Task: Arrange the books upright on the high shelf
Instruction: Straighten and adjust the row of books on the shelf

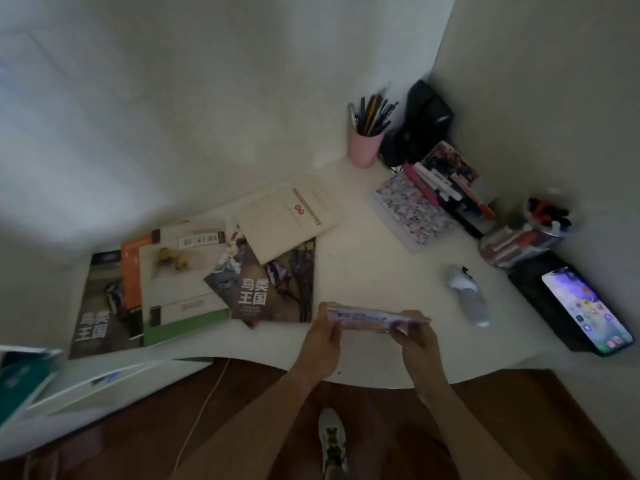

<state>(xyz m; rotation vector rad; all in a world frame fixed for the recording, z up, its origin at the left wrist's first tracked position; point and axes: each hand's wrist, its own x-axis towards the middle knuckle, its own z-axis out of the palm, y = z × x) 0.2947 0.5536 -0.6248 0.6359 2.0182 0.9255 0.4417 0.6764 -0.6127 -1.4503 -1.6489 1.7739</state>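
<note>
Two hands hold one thin book (375, 318) just below the centre of the frame, above the near edge of the white desk (381, 271). We see it almost edge-on: a slim pale cover with pinkish and purple printing, blurred too much for us to read. Its long axis runs nearly level across the frame, left to right, the right end a touch lower. Our left hand (323, 336) has its grip curled round the book's left end, and our right hand (412, 336) pinches the right end, fingers folded under it.

To the left of the held book, more books lie flat and overlapping on the desk: a dark bird book (277, 289) with white characters, a cream booklet (287, 221) partly over it, a green-edged book (180, 289) and another dark one (98, 303) at far left. A pink pen cup (363, 147) stands at the back, and a lit phone (587, 306) lies at lower right.
</note>
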